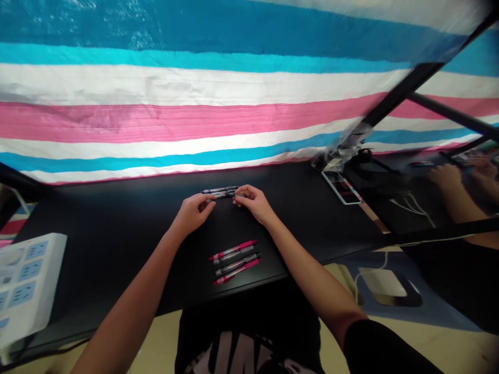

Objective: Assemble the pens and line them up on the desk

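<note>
- Striped sheet: spans the far side, presumably as a screen.
- Black tabletop: flat support under both pen groups.
- White power strip: at the left edge, outside the hand area.
- Left hand: at the left end of the far pens, fingers curled, thumb near the index finger. I cannot tell whether it grips.
- Right hand: at their right end, thumb and fingers drawn in. I cannot confirm contact. I judge that the opposed hands suit control of both ends.
- Phone: far right, lying flat, apart from the pens.
- Near pens: four, pink outside and grey-black between, roughly parallel near the front edge, probably spaced for individual pickup.
</note>
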Demonstrator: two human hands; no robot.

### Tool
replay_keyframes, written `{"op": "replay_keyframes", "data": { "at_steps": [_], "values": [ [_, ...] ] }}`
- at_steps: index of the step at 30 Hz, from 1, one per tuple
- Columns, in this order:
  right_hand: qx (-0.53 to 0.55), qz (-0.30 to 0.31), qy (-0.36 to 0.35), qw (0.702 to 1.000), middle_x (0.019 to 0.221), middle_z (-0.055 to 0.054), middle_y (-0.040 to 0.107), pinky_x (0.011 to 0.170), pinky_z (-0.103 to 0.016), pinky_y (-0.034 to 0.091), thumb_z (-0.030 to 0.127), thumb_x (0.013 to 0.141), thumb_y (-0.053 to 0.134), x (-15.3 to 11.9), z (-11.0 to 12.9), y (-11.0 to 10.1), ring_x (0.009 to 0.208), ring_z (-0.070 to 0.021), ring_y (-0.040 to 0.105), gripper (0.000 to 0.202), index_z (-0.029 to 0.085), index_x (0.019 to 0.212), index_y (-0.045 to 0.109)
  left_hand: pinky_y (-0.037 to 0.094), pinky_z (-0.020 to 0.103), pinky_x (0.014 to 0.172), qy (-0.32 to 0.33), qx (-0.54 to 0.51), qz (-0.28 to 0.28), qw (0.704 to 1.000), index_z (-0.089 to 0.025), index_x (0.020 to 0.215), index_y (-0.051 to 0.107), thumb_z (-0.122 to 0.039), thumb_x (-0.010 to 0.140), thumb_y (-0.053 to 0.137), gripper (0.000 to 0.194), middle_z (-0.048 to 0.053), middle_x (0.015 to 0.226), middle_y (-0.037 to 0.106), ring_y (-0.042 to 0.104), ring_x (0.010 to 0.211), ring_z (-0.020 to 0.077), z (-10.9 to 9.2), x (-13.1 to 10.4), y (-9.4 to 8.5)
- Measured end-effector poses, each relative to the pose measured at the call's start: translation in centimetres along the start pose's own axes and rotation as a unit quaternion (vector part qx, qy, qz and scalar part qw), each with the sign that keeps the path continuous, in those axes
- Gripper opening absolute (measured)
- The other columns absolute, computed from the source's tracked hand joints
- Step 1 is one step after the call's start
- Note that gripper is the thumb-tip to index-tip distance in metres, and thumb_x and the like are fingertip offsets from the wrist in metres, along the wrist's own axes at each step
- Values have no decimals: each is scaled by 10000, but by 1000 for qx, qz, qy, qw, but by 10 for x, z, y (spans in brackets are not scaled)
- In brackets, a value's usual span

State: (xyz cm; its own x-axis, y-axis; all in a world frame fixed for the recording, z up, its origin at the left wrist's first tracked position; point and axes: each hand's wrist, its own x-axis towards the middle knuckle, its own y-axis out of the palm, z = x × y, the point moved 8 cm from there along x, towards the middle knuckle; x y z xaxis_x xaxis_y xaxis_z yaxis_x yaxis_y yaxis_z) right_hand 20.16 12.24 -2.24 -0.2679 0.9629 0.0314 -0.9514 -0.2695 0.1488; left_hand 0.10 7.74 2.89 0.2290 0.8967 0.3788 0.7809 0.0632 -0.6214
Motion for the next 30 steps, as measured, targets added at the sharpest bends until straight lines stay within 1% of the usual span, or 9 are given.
{"op": "replay_keyframes", "data": {
  "at_steps": [4, 8, 11, 15, 19, 22, 25, 27, 30],
  "values": [
    [-48, -8, -18, 999, 813, -5, 693, 663, -289, 481, 326, 709, 810, 1, 3, -4, 730, -159, 626, 262, 204, 881, 654, 499, 273, 664, 2, 8, 0, 1000, -170, 1130, 767, -296, 950, 562, 301, 43, 815, 705, 635, 685, 160, 1, 1, -3],
    [-103, -11, -41, 994, 858, -3, 661, 712, -293, 480, 316, 709, 776, 1, 7, -8, 793, -165, 605, 234, 209, 854, 626, 538, 295, 745, -19, -13, -3, 1000, -179, 1078, 755, -311, 909, 635, 246, 47, 867, 752, 695, 766, 183, 9, 1, -3],
    [-129, -2, -46, 991, 842, 5, 647, 746, -302, 481, 309, 728, 759, 1, 7, -7, 782, -161, 596, 210, 209, 855, 624, 548, 297, 746, -30, -23, -9, 999, -189, 1020, 746, -319, 889, 678, 196, 46, 878, 770, 713, 779, 188, 13, 1, -3],
    [-94, 21, -34, 995, 828, 12, 646, 728, -303, 489, 318, 726, 776, 1, 2, -3, 734, -152, 609, 234, 211, 868, 624, 545, 285, 702, -18, -19, -27, 999, -193, 1005, 753, -328, 889, 692, 188, 42, 855, 769, 707, 749, 182, 9, 1, -9],
    [-54, 45, -4, 998, 771, 3, 679, 688, -302, 497, 390, 768, 780, 0, -1, 2, 666, -145, 614, 264, 202, 891, 640, 545, 289, 714, 6, -8, -38, 999, -193, 1019, 769, -328, 915, 674, 195, 52, 875, 769, 703, 760, 181, 3, 2, -15],
    [-59, 52, 1, 997, 719, -6, 687, 662, -300, 491, 471, 831, 744, -2, 2, 4, 624, -143, 601, 294, 193, 877, 661, 535, 289, 721, 17, 0, -39, 999, -195, 1030, 774, -322, 944, 645, 201, 52, 871, 756, 688, 765, 177, 1, 2, -16],
    [-78, 62, -7, 995, 682, -7, 672, 644, -297, 478, 528, 884, 697, -3, 5, 5, 596, -141, 586, 346, 190, 818, 664, 523, 289, 730, 20, 4, -29, 999, -193, 1059, 772, -312, 967, 614, 218, 53, 882, 745, 677, 775, 173, -1, 2, -16],
    [-90, 68, -8, 994, 686, -8, 671, 644, -295, 477, 539, 886, 697, -4, 5, 6, 595, -139, 585, 361, 190, 802, 668, 516, 289, 723, 18, 5, -22, 1000, -190, 1061, 770, -311, 968, 607, 223, 49, 862, 736, 667, 759, 171, -2, 2, -15],
    [-97, 70, 0, 993, 713, -12, 683, 652, -296, 489, 532, 860, 729, -4, 3, 5, 616, -142, 600, 350, 185, 855, 690, 513, 290, 716, 18, 5, -15, 1000, -190, 1051, 770, -317, 962, 611, 222, 47, 842, 726, 663, 748, 172, -2, 2, -15]
  ]
}}
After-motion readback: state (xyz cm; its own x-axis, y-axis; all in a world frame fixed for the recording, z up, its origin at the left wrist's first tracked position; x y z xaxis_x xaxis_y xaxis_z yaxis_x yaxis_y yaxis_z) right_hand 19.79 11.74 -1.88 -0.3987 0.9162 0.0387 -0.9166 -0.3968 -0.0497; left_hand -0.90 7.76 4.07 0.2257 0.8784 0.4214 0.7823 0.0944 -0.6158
